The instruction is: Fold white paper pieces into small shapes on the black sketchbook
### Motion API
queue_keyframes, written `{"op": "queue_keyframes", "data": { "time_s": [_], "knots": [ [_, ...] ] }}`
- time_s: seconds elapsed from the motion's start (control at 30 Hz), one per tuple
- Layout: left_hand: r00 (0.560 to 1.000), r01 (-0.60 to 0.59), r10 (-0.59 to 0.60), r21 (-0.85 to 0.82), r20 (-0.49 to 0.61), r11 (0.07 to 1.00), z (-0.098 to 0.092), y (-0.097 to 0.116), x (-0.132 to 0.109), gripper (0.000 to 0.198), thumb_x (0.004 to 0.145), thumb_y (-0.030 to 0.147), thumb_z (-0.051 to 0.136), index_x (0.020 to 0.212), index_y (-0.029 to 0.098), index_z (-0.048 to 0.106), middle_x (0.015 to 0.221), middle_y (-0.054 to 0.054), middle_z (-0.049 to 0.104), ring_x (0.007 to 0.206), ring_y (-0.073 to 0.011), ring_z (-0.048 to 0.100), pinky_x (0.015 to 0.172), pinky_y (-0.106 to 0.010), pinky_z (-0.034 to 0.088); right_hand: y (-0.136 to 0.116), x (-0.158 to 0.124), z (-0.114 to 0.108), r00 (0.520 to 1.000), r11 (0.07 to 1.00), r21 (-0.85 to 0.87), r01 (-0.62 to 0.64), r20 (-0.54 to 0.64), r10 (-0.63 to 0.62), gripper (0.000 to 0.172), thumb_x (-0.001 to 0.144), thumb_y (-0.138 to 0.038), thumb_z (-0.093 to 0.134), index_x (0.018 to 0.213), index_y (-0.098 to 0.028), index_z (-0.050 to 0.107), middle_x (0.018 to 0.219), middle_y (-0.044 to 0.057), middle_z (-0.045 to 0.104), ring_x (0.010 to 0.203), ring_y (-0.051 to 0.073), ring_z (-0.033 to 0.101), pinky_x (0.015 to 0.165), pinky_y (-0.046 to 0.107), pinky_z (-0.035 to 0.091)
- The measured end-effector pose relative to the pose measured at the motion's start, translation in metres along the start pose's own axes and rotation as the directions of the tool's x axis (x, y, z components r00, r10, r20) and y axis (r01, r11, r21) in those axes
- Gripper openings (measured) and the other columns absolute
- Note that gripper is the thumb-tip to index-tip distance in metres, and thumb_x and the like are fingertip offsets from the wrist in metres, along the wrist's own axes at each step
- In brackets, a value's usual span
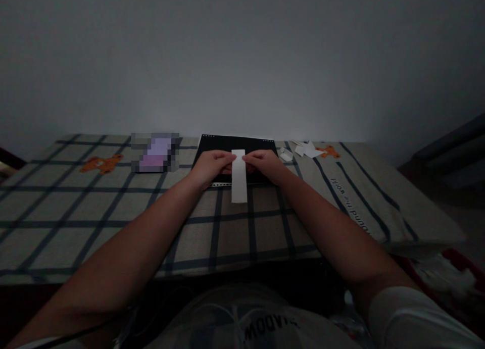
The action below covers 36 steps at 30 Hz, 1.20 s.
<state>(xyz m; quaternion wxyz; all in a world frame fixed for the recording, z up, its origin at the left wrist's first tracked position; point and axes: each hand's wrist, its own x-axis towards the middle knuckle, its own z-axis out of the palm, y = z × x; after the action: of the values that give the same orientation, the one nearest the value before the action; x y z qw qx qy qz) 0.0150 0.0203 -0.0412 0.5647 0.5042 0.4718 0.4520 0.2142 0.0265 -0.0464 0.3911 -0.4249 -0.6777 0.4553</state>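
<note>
A narrow white paper strip (239, 180) runs lengthwise toward me, its near end hanging past the edge of a black board-like sheet (223, 143) with rows of white marks along its edges. My left hand (212, 166) pinches the strip's left side near its far end, thumb and fingertips together. Opposite it, my right hand (265, 163) pinches the right side at the same height. Both hands are over the black sheet and cover parts of it. The fingers beneath the strip are partly hidden.
A phone (156, 153), blurred out, lies left of the black sheet. Several white paper scraps (308, 149) lie to the right. A checked cloth with orange bear prints covers the table (189, 243). Behind it rises a plain wall (242, 61).
</note>
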Motion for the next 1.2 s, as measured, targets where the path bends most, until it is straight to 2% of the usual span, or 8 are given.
{"op": "queue_keyframes", "data": {
  "time_s": [0.2,0.4,0.67,0.8,0.93,1.1,1.2],
  "knots": [
    [0.999,0.006,-0.004,-0.05,0.043,0.999,-0.0031,-0.0024,0.0023,0.015,0.078,0.025,0.081,0.081,0.013,0.072,0.073,-0.004,0.073,0.066,-0.0118,0.068,0.067,-0.023,0.058,-0.0002,-0.0007,0.0006,1.0,1.0,0.012,-0.023,-0.016,0.023,0.027,0.084,-0.044,0.069,0.074,-0.019,0.071,0.069,0.002,0.069,0.064,0.014,0.06,0.064,0.029,0.048],
    [0.999,-0.038,0.037,-0.044,-0.017,0.998,-0.002,-0.0007,0.002,0.015,0.081,0.026,0.078,0.086,0.014,0.073,0.074,-0.003,0.073,0.066,-0.0113,0.068,0.063,-0.022,0.056,0.0005,0.001,0.0019,0.999,0.998,0.05,-0.034,-0.01,0.035,0.023,0.083,-0.039,0.072,0.073,-0.018,0.072,0.067,0.001,0.069,0.062,0.013,0.061,0.062,0.027,0.049],
    [0.989,-0.113,0.111,-0.005,-0.099,0.994,-0.0015,0.0011,0.0009,0.018,0.08,0.029,0.079,0.09,0.014,0.075,0.08,-0.004,0.075,0.071,-0.0128,0.069,0.07,-0.025,0.06,0.0029,0.0009,0.0038,0.995,0.987,0.137,-0.084,0.068,0.075,0.019,0.079,-0.037,0.078,0.079,-0.018,0.075,0.071,0.003,0.073,0.063,0.013,0.064,0.062,0.028,0.053],
    [0.999,-0.046,0.044,-0.051,-0.031,0.998,-0.0022,0.0022,-0.0002,0.019,0.078,0.028,0.082,0.09,0.014,0.075,0.082,-0.005,0.076,0.072,-0.0125,0.07,0.065,-0.022,0.058,0.0059,0.0025,0.0011,0.999,0.991,0.126,-0.034,-0.011,0.036,0.019,0.079,-0.037,0.078,0.076,-0.018,0.074,0.069,0.002,0.072,0.062,0.013,0.063,0.061,0.027,0.053],
    [0.999,0.023,-0.022,-0.024,0.034,0.999,-0.0028,0.0011,-0.0005,0.014,0.077,0.023,0.083,0.08,0.013,0.074,0.073,-0.004,0.074,0.067,-0.0113,0.069,0.065,-0.021,0.057,0.0063,0.0038,-0.0008,0.997,0.994,0.112,-0.017,-0.078,0.026,0.019,0.081,-0.037,0.077,0.076,-0.019,0.073,0.068,0.002,0.071,0.062,0.013,0.063,0.061,0.027,0.054],
    [0.998,-0.034,0.036,0.031,-0.059,0.999,-0.0018,0.0013,-0.0003,0.016,0.073,0.022,0.086,0.079,0.013,0.073,0.076,-0.004,0.074,0.068,-0.0114,0.068,0.074,-0.026,0.059,0.004,0.0031,0.0014,0.993,0.973,0.2,-0.112,-0.008,0.116,0.014,0.08,-0.031,0.078,0.082,-0.018,0.076,0.074,0.003,0.074,0.065,0.013,0.066,0.065,0.028,0.057],
    [0.993,-0.064,0.068,0.04,-0.1,0.997,-0.0018,0.0028,0.0,0.016,0.074,0.023,0.085,0.081,0.013,0.074,0.076,-0.003,0.074,0.067,-0.0119,0.068,0.075,-0.028,0.06,0.002,0.002,0.0024,0.991,0.969,0.207,-0.137,0.019,0.136,0.01,0.08,-0.027,0.079,0.082,-0.018,0.076,0.074,0.004,0.074,0.066,0.014,0.066,0.067,0.03,0.058]
  ]
}}
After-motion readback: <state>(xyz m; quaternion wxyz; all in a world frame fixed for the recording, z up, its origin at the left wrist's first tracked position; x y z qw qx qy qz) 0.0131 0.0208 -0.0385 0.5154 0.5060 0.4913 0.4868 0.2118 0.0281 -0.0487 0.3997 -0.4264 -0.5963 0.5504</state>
